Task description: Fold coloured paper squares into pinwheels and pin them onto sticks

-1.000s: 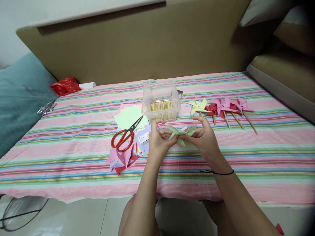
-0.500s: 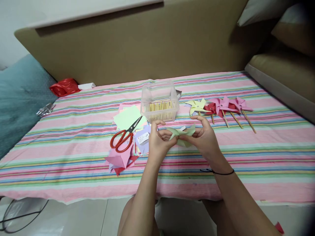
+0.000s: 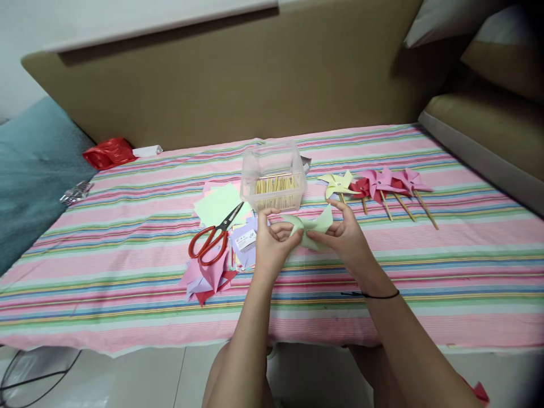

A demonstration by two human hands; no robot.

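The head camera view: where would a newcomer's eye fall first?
Probably on the pale green folded paper at the centre, pinched between the left hand and the right hand. To the right, a row of pink, red and yellow pinwheels lies on the striped cloth. To the left, red-handled scissors rest on coloured paper, near a clear box.

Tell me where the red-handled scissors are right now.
In the head view, the red-handled scissors lie left of the left hand, blades pointing toward the clear plastic box, handles by the pink cut paper.
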